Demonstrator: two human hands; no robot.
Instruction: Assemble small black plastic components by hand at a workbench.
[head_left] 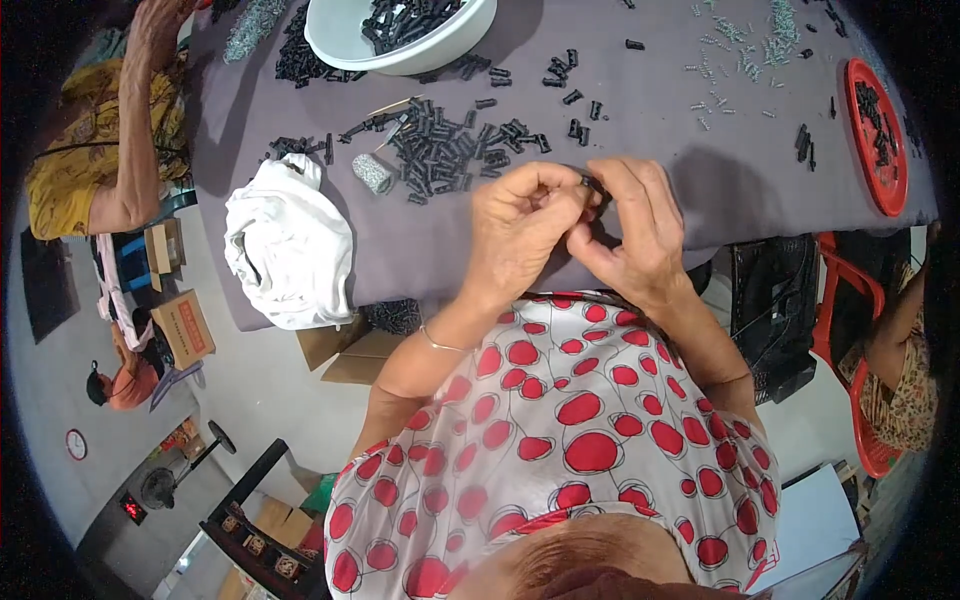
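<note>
My left hand is closed, its thumb and forefinger pinching a small black plastic part near the table's front edge. My right hand curls in from the other side with its fingertips on the same part. The fingers cover most of it. Just beyond and to the left of my hands lies a loose pile of short black tubular plastic parts. At that pile's near-left edge is a grey speckled roll, with thin rods behind it.
A white bowl of black parts stands at the back. Metal springs lie scattered far right, near a red tray of black parts. White cloth lies at left. Another person's arm reaches in at far left; someone sits at right.
</note>
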